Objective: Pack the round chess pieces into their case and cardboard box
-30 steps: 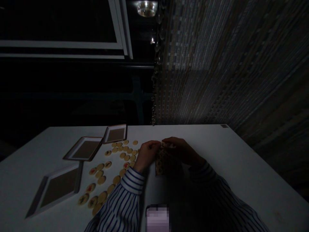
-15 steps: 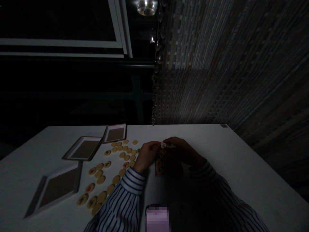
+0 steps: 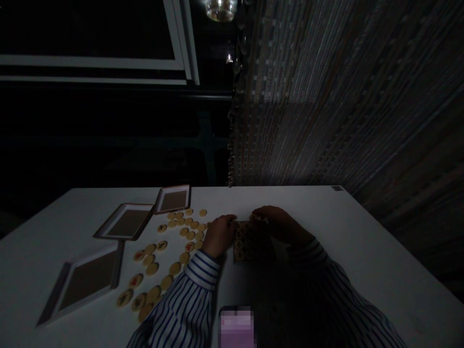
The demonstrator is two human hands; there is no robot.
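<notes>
At lower left lie 3 trays, then scattered round pieces. At centre, the left hand curls; whether it grips anything I cannot tell. Just right, below centre, a dark box contains more pieces; the right hand pinches 1 piece near the box's far edge.

A white table is holding up a dark box. Left of the box, round pieces are lying scattered; beyond them, three shallow trays are resting; nearer than the box, a phone is lying.
</notes>
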